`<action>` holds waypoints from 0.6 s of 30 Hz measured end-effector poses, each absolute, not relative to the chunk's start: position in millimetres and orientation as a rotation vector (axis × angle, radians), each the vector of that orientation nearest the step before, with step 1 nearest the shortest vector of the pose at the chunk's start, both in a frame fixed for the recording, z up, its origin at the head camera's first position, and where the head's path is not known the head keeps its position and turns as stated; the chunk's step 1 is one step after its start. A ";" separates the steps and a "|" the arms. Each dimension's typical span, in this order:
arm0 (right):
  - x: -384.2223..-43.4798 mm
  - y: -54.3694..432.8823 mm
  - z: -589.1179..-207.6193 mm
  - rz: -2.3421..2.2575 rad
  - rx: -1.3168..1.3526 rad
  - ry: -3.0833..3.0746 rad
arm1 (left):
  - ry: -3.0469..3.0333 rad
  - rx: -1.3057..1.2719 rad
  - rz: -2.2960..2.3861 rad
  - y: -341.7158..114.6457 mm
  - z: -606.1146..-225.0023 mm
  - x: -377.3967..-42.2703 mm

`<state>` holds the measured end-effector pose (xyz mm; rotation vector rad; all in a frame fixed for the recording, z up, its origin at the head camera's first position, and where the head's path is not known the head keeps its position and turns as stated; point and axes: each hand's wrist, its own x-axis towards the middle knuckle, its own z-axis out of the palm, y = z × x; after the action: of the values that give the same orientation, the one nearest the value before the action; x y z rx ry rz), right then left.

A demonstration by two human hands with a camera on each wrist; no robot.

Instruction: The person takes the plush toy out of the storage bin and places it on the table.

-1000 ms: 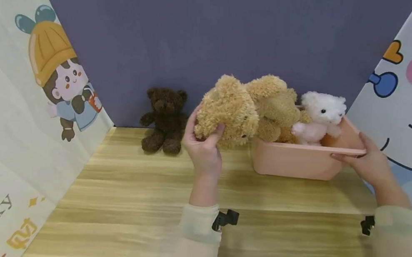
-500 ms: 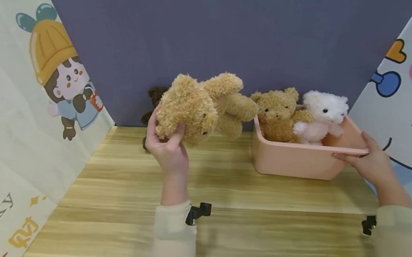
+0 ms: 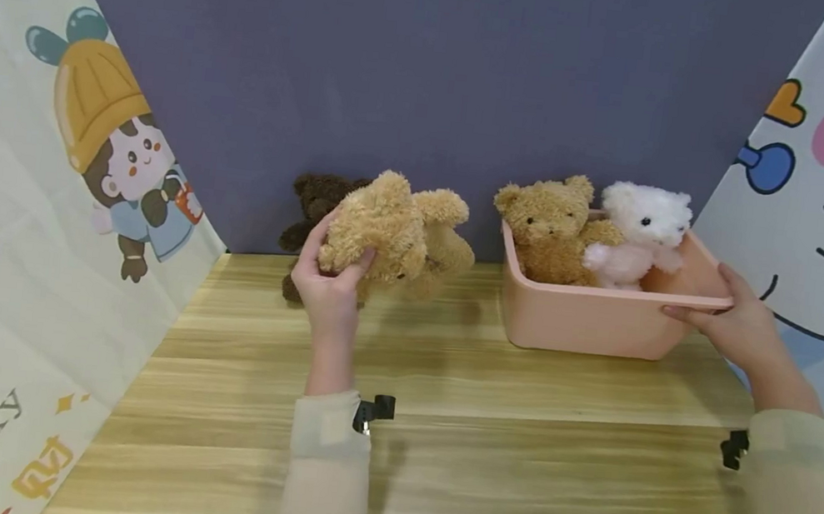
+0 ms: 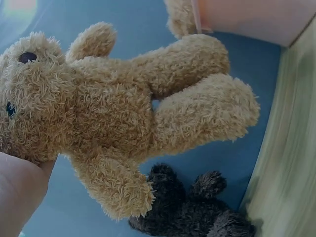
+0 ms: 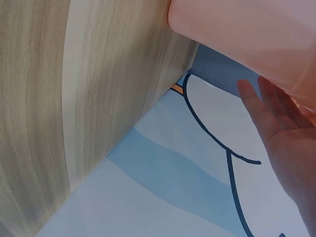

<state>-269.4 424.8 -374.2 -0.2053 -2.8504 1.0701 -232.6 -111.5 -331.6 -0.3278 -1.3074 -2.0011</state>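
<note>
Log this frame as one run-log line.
left hand: grips tan bear by head, beside dark brown bear | right hand: on pink bin rim | bin: brown bear, white bear

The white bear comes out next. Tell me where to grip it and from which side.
Grip the white bear round its head, coming from above: it sits upright in the pink bin, head clear of the rim, with the tan bear close against its left side.
</note>
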 end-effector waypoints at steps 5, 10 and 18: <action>-269.1 423.4 -372.0 1.074 -0.197 -2.844 | -1.461 -0.378 -1.936 -119.7 -323.6 -250.5; -269.0 423.9 -374.8 1.078 -0.196 -2.859 | -1.663 -0.406 -1.824 -133.2 -316.9 -270.6; -270.0 427.1 -377.8 1.044 -0.163 -2.842 | -1.952 -0.339 -1.734 -152.5 -306.3 -303.7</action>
<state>-270.0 427.1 -377.8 -0.1627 -2.8422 1.0438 -303.7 -152.5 -306.3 -0.3391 -1.9515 -1.7344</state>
